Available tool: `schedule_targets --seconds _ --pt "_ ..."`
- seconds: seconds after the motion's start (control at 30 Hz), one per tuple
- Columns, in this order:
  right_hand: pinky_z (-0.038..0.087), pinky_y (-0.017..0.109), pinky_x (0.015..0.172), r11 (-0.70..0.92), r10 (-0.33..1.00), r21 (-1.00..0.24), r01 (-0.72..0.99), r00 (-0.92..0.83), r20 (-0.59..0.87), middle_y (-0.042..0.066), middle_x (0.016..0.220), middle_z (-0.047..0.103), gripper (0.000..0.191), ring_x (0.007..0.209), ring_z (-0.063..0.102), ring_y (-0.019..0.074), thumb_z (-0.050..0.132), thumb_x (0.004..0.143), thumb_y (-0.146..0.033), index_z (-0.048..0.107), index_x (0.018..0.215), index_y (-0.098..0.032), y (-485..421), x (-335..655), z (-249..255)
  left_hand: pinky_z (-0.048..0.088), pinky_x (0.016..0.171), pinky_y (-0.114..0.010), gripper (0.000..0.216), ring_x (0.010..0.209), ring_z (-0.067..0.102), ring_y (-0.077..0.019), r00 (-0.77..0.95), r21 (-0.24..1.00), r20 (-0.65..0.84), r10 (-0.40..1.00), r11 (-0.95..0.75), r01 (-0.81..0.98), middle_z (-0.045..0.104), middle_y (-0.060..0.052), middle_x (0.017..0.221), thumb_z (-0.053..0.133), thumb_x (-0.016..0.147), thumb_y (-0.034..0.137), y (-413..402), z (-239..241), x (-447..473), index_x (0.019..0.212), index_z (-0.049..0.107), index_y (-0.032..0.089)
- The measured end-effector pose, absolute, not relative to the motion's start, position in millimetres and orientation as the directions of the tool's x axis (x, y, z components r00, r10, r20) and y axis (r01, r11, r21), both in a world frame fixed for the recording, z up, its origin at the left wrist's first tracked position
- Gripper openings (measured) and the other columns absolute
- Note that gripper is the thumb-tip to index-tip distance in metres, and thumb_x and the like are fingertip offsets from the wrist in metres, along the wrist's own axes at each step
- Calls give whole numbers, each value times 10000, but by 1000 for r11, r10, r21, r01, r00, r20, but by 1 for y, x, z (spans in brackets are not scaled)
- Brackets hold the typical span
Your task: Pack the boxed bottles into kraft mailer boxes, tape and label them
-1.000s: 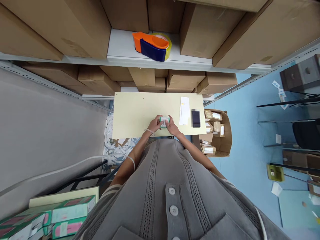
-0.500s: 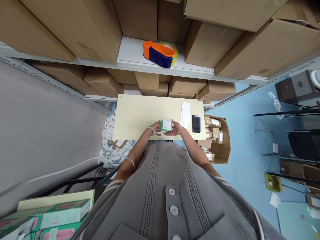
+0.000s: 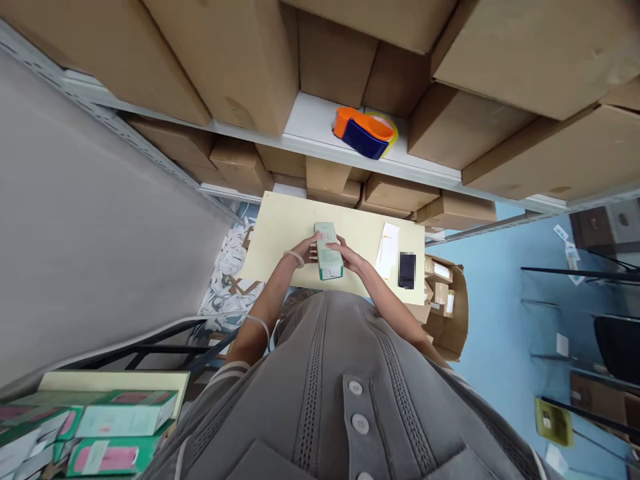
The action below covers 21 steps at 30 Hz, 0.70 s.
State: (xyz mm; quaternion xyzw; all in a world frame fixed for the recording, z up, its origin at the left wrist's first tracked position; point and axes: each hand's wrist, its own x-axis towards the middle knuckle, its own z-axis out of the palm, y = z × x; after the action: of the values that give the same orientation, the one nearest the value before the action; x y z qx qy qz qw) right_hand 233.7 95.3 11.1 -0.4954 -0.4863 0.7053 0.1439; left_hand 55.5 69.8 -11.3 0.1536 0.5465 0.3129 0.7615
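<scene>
A long pale-green and white product box (image 3: pixel 329 256) is held between both hands over the cream tabletop (image 3: pixel 280 223). My left hand (image 3: pixel 307 249) grips its left side, thumb on the upper face. My right hand (image 3: pixel 347 255) closes on its right side, the thumb lying across the top. The box's near end, with a white patch and green edges, points toward my body. Right of the hands lie white paper slips (image 3: pixel 388 248) and a dark phone (image 3: pixel 407 270).
An orange and blue tape dispenser (image 3: pixel 364 132) sits on the shelf above, among cardboard boxes (image 3: pixel 240 60). An open carton (image 3: pixel 457 310) of small parcels stands right of the table. Green and pink boxes (image 3: pixel 120 417) are stacked at lower left. Shredded paper (image 3: pixel 225 273) fills the left floor.
The box has turned from end-on to lying lengthwise, its long face now up. Both hands have closed further onto its sides. The camera view has shifted and tilted.
</scene>
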Motion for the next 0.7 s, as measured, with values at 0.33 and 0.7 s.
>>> schedule_targets --seconds 0.33,0.7 --pt "444 462 1035 24 728 -932 361 -646 -231 120 1399 407 848 1204 506 251 694 776 -477 272 1491 -307 137 160 21 557 800 -390 615 982 670 -290 -213 872 -432 876 347 -345 715 -129 1033 835 585 495 82 -3 -21 1053 644 145" --pt "547 404 816 -329 920 -881 338 -94 -380 118 1217 517 688 985 621 237 668 719 -582 513 1295 -238 68 201 -37 439 1033 -443 787 1216 555 -322 -738 942 44 674 218 255 589 -170 1214 891 515 247 141 -83 -75 1178 474 167"
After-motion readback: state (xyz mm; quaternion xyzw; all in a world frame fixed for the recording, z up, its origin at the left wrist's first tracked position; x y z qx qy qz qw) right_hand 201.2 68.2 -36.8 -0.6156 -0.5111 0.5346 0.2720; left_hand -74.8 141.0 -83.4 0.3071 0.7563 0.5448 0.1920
